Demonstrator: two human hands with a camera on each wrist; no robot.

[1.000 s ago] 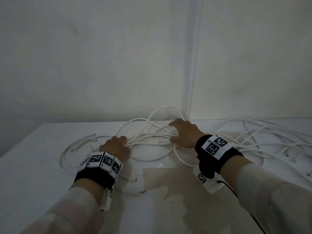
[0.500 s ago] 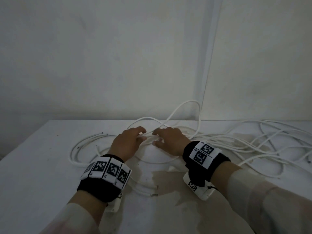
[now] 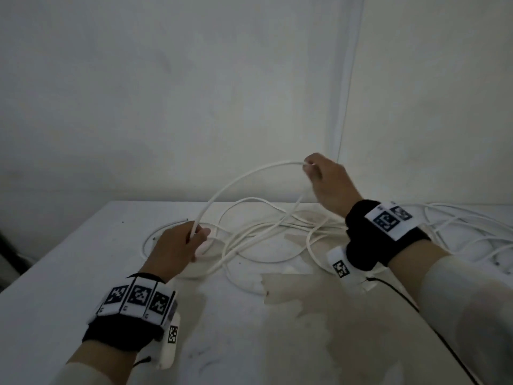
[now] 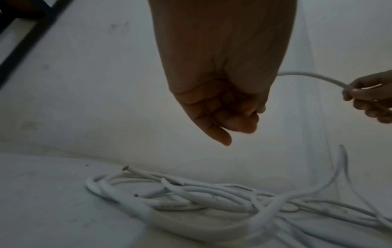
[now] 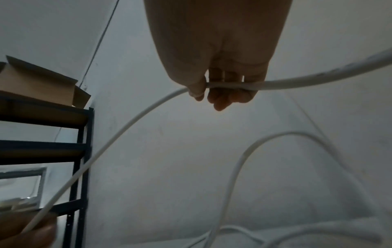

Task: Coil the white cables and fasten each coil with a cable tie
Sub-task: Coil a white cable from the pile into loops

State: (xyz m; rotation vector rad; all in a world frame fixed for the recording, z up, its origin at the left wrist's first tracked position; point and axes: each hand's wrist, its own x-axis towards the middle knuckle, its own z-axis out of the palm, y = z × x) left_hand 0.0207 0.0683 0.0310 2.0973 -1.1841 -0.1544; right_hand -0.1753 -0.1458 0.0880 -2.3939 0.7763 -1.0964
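From the head view, a white table [image 3: 69, 273] is seen against a pale wall [image 3: 166, 93], with loose white cables [image 3: 266, 237] spread over its far half. One cable [image 3: 236, 182] is lifted off the pile in an arch between the two hands. Its lower end is gripped by the left hand [image 3: 175, 245], which is held low, just above the table, with fingers curled round it. Its upper end is pinched by the right hand [image 3: 327, 184], which is raised well above the pile, near the wall corner. Marker bands are worn on both wrists

From the left wrist view, the left hand [image 4: 220, 104] is seen from below with its fingers [image 4: 212, 117] curled into the palm; the cable [image 4: 314, 78] is seen leaving it towards the right hand [image 4: 371, 99], where it is gripped. Beneath, the cables [image 4: 191, 199] are heaped on the table [image 4: 42, 209], one cut end raised off the surface

From the right wrist view, the cable [image 5: 297, 80] is held across the right hand [image 5: 220, 80], clamped between thumb and curled fingers [image 5: 231, 95], and is carried down to the left hand [image 5: 27, 233] at the bottom corner. A dark shelf rack [image 5: 82, 151] bearing a cardboard box [image 5: 38, 83] is seen by the wall
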